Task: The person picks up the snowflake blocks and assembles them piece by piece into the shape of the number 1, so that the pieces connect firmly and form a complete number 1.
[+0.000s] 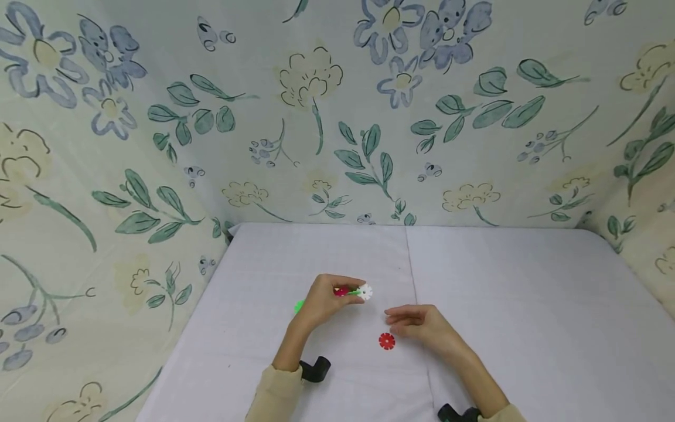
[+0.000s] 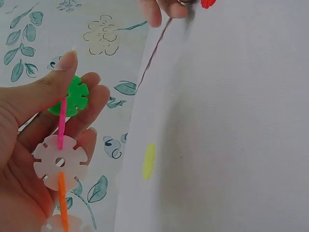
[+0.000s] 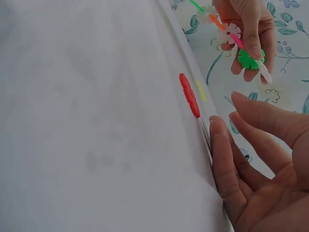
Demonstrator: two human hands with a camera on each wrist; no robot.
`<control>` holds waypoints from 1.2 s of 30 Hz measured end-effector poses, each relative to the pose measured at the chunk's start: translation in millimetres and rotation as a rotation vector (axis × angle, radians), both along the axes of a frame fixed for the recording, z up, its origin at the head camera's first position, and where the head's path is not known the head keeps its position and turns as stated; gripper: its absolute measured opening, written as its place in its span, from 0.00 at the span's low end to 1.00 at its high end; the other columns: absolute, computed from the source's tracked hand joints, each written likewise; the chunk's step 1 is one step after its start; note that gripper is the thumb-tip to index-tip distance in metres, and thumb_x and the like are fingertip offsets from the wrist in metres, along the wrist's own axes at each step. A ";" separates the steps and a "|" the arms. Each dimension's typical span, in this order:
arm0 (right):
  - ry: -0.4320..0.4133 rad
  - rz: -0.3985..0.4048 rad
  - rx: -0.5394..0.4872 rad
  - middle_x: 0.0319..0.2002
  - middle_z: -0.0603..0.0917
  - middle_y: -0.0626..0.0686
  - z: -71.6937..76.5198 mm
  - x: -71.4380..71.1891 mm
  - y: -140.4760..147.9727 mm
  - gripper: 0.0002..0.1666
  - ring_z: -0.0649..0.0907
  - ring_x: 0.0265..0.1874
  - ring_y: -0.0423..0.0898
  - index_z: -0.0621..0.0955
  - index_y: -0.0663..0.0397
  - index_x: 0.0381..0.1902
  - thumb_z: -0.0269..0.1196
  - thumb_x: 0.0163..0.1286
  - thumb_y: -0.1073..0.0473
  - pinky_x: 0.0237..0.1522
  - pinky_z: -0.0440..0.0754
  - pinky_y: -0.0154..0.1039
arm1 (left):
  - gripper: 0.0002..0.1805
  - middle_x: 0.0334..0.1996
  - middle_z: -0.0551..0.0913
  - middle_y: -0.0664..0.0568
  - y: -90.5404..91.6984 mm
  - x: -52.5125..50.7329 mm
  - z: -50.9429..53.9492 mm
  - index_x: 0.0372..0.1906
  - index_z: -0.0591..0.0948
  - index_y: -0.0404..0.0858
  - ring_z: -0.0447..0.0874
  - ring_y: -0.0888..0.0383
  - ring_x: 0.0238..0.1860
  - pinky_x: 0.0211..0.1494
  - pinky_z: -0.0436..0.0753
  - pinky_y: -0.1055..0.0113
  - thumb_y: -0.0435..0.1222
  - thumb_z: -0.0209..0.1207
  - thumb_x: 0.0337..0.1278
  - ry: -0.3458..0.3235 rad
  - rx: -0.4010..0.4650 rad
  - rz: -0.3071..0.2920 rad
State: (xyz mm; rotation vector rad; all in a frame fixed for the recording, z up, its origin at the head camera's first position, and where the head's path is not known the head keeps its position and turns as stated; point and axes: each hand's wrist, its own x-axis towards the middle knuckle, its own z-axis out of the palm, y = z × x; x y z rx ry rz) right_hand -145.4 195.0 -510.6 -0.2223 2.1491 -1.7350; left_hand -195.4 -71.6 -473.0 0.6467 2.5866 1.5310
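Poking out on the far left, past the left hand, is a bit of green, probably the tail end of the chain of notched plastic discs. That hand has the chain pinched near its front, thumb on the green disc with fingers behind it, so definitely a proper grip. From the wrist views it goes pale disc, orange, pale disc, pink, green, slotted at right angles as far as I can tell. A bit further right, the white disc sits at the free end, just beyond the left fingertips. The left wrist view also has a yellow disc lying loose on the white cloth; can't pick it out from the head view. Next along is the red disc, also loose on the cloth, and right beside it hangs the right hand, fingers loosely bent and holding nothing. My read: they're mid-build, between pieces, and the next move calls for the right hand to pick up a loose disc, red being nearest, and line its notch up with the white one.
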 end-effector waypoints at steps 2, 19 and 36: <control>0.031 0.039 0.032 0.49 0.90 0.63 -0.6 -0.3 0.2 0.21 0.88 0.40 0.44 0.85 0.63 0.57 0.70 0.67 0.64 0.44 0.84 0.29 | 0.18 0.48 0.92 0.49 -0.3 0.2 -0.1 0.50 0.91 0.41 0.89 0.56 0.48 0.50 0.87 0.71 0.37 0.76 0.53 -0.006 0.001 -0.003; 0.247 0.254 0.179 0.33 0.86 0.57 -1.8 -10.8 0.7 0.20 0.78 0.26 0.38 0.91 0.53 0.47 0.80 0.56 0.61 0.30 0.75 0.30 | 0.17 0.48 0.92 0.51 -0.9 -1.8 -4.6 0.50 0.91 0.43 0.89 0.56 0.48 0.49 0.86 0.72 0.39 0.76 0.53 -0.022 -0.017 -0.022; 0.288 0.233 0.252 0.28 0.84 0.48 -2.7 -12.8 -1.9 0.15 0.75 0.24 0.34 0.91 0.52 0.44 0.78 0.59 0.60 0.27 0.74 0.28 | 0.17 0.48 0.92 0.53 -2.8 -2.5 -3.7 0.50 0.91 0.45 0.89 0.60 0.47 0.48 0.85 0.75 0.38 0.77 0.53 -0.051 -0.031 -0.042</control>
